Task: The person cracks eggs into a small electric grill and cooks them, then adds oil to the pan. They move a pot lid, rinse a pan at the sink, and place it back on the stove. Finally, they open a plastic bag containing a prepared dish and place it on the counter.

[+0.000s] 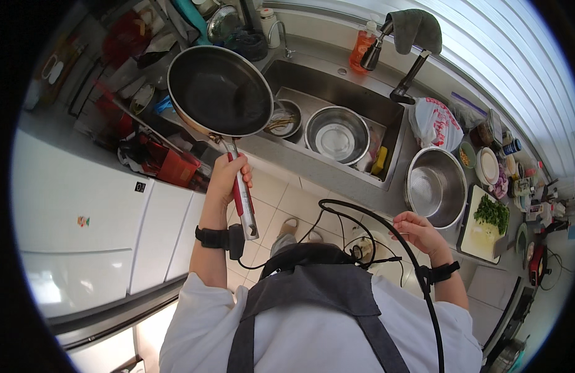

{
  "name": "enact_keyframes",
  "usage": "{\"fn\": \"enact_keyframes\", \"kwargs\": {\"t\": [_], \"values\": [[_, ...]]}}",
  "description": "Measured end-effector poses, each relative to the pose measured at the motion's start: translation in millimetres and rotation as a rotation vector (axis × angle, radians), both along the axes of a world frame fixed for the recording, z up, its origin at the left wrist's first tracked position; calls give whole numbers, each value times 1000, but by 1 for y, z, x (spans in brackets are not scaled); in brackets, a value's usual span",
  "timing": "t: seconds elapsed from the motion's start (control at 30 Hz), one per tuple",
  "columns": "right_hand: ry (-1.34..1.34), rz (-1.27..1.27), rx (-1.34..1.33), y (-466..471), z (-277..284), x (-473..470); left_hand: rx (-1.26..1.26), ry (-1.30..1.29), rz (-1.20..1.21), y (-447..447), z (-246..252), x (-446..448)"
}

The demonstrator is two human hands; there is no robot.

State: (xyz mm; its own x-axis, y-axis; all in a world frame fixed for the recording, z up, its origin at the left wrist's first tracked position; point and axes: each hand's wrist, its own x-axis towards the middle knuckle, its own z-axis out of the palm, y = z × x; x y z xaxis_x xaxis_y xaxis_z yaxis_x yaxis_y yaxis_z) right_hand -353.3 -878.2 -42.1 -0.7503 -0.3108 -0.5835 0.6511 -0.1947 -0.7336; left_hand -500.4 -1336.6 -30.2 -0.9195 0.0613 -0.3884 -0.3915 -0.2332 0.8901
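Note:
My left hand (232,175) grips the red-and-silver handle of a dark frying pan (220,93). The pan is held up over the counter and the left end of the sink, its black inner face showing. Nothing shows in my right hand (420,233), which hovers with fingers slightly curled, just in front of the counter edge. Close by it stands a large stainless steel pot (436,186) on the counter. A steel basin (337,135) and a smaller steel bowl (284,120) with brownish strips in it sit in the sink (310,91).
A cutting board (478,233) holds chopped greens (491,213) and a knife blade (500,246). At the sink's back are an orange soap bottle (362,49) and a faucet (406,84). A plastic bag (435,122) lies beside the sink. Black cables (385,217) loop before my body.

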Motion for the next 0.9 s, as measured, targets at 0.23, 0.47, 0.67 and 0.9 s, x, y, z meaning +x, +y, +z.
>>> {"fn": "enact_keyframes", "kwargs": {"t": [0.23, 0.47, 0.67, 0.9], "values": [[4, -109, 2, -26, -4, 6, -138, 11, -85, -13, -1, -30], [-2, -160, -9, -39, -5, 12, -297, 39, -133, -17, -13, -44], [4, -229, -13, -46, -2, 25, -455, 135, -211, -24, -22, -57], [23, -273, -12, -55, 1, 37, -456, 240, -267, -22, -18, -65]]}}
